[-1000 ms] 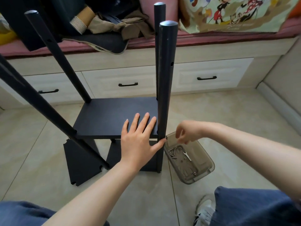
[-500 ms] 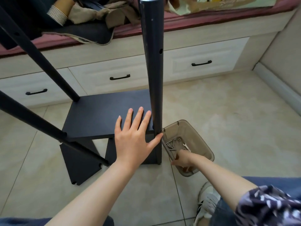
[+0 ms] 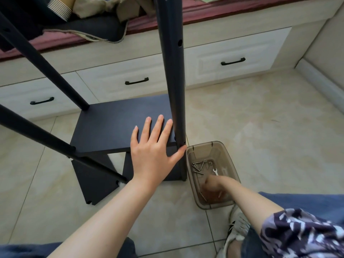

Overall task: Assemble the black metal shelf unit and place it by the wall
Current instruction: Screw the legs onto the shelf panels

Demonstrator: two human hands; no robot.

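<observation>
The black shelf unit is standing part-built on the tiled floor (image 3: 260, 127), filling the frame from centre out to nine o'clock. The left hand (image 3: 154, 151) is lying flat on the near right corner of the shelf board (image 3: 115, 127). Its fingers (image 3: 158, 127) are spreading straight and open, pressing down and gripping nothing, and the thumb is touching the foot of the near upright pole (image 3: 174, 90). That pole is rising from the board's corner toward twelve o'clock and leaving the top of the frame. Two more poles are slanting off toward ten o'clock: the far pole (image 3: 48, 64) and the near left pole (image 3: 37, 135). A lower black panel (image 3: 93, 179) is showing beneath the board, at seven o'clock of it.

Just beside the near pole, at four o'clock of the left hand, a smoky clear plastic bin (image 3: 228, 157) is sitting on the floor. Loose screws (image 3: 200, 165) and a small wrench (image 3: 215, 171) are lying in its far half. The right hand (image 3: 214, 189) is reaching down into the near half. It is blurred, so I cannot tell whether its fingers are gripping anything.

A sneaker (image 3: 238, 226) is resting at six o'clock of the bin. White drawers (image 3: 236, 53) with black handles are running across the back at twelve o'clock, and clothes (image 3: 93, 8) are lying heaped on the cushion above them.
</observation>
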